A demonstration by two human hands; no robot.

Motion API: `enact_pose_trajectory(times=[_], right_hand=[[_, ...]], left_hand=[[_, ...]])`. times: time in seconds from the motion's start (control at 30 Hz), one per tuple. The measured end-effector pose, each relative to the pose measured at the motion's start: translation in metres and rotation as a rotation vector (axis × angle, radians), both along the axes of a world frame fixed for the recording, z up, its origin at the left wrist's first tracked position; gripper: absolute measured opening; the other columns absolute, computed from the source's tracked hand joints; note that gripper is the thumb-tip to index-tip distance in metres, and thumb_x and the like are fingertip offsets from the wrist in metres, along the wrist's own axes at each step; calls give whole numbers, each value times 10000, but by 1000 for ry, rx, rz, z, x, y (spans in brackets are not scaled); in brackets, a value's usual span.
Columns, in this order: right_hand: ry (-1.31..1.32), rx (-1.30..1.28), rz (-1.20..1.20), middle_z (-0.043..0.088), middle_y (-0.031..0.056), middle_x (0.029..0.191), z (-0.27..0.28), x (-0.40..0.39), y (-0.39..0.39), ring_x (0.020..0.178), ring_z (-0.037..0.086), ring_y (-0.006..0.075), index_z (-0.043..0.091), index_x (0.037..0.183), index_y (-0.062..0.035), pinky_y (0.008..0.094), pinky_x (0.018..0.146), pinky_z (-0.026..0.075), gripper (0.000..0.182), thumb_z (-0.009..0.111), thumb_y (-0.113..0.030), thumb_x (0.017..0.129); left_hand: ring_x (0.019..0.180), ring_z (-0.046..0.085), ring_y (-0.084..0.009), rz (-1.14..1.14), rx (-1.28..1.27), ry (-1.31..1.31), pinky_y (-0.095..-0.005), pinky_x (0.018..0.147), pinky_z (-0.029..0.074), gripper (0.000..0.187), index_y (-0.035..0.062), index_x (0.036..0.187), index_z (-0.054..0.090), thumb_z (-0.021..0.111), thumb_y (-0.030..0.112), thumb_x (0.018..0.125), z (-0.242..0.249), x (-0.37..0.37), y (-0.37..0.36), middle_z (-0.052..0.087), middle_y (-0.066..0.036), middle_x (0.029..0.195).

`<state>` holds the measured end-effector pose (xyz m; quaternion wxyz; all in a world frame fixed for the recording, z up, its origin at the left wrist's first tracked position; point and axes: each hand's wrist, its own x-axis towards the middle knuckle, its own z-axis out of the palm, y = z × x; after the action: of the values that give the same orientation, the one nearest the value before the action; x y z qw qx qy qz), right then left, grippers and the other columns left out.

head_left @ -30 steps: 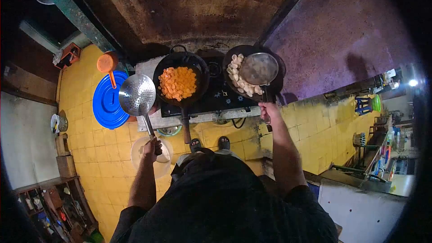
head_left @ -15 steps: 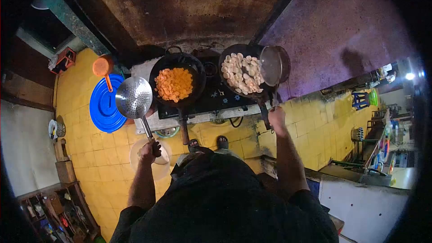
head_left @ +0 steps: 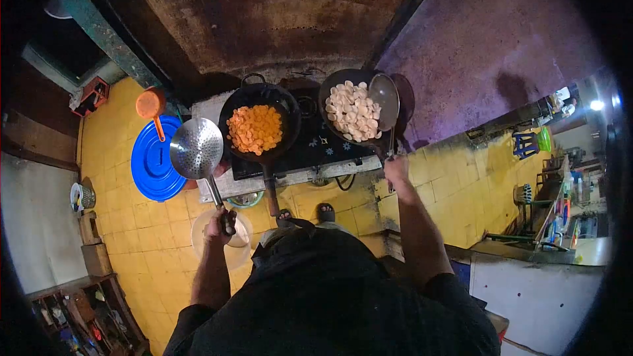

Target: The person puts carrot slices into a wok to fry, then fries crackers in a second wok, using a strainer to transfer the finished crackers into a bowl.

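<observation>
My left hand (head_left: 219, 223) is closed on the handle of a large perforated skimmer (head_left: 197, 148), whose bowl hangs left of the left wok. My right hand (head_left: 397, 170) is wrapped round the handle of a ladle (head_left: 384, 100), its round bowl at the right rim of the right wok. Orange pieces (head_left: 255, 129) lie in the left wok (head_left: 287, 103). Pale, flat pieces (head_left: 354, 111) fill much of the right wok (head_left: 331, 78). Both woks sit on a black stove (head_left: 320, 148) with star-like marks. The left wok's handle (head_left: 270, 191) points towards me, untouched.
A blue lid (head_left: 158, 161) lies left of the stove, with an orange dipper (head_left: 151, 104) above it. Near my left forearm stands a pale round container (head_left: 244, 237) on the yellow floor. A white surface (head_left: 534, 303) is at the lower right, and a shelf (head_left: 86, 313) at the lower left.
The ladle's bowl has shifted left, and the right hand with it. The pale pieces now lie closer together. The skimmer has stayed nearly in place.
</observation>
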<state>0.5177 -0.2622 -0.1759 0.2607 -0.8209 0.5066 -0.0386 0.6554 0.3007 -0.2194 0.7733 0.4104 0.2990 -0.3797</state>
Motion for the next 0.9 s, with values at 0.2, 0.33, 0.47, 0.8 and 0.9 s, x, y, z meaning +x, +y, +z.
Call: enact_pose_trajectory(times=[0.2,0.33,0.47,0.8,0.9], right_hand=[[-489,680,-323,457,6,541,47,-2,30,363,404,136,559,793,-101,306,339,352,75,523,-153,833],[-544,844,-339,465,22,513,36,2,19,367,445,147,559,716,-54,325,331,393,97,574,-103,799],[-506,973,-275,480,32,510,21,-7,12,356,446,140,557,709,-44,321,322,391,120,595,-124,790],[-34,-26,90,566,186,597,52,-8,-14,495,564,312,568,752,42,407,449,452,175,504,-117,786],[78,-147,239,586,260,681,42,-24,-29,681,599,414,586,780,62,470,613,486,207,494,-124,771]], left_hand=[[594,564,-174,-29,-119,-43,-231,527,477,249,114,777,520,627,338,791,-3,2,0,581,-53,710],[572,550,-159,-38,-192,-37,-239,508,474,269,99,757,514,633,339,784,6,3,-4,565,-42,673],[531,515,-122,-17,-91,40,-229,462,447,195,99,757,499,612,253,790,-2,9,2,507,-14,614],[441,418,-99,51,174,-143,-216,388,361,158,122,730,437,547,205,806,29,-2,-16,415,11,559],[349,334,-86,-28,181,-286,-234,316,294,147,125,691,441,540,161,793,49,-8,-26,362,19,494]])
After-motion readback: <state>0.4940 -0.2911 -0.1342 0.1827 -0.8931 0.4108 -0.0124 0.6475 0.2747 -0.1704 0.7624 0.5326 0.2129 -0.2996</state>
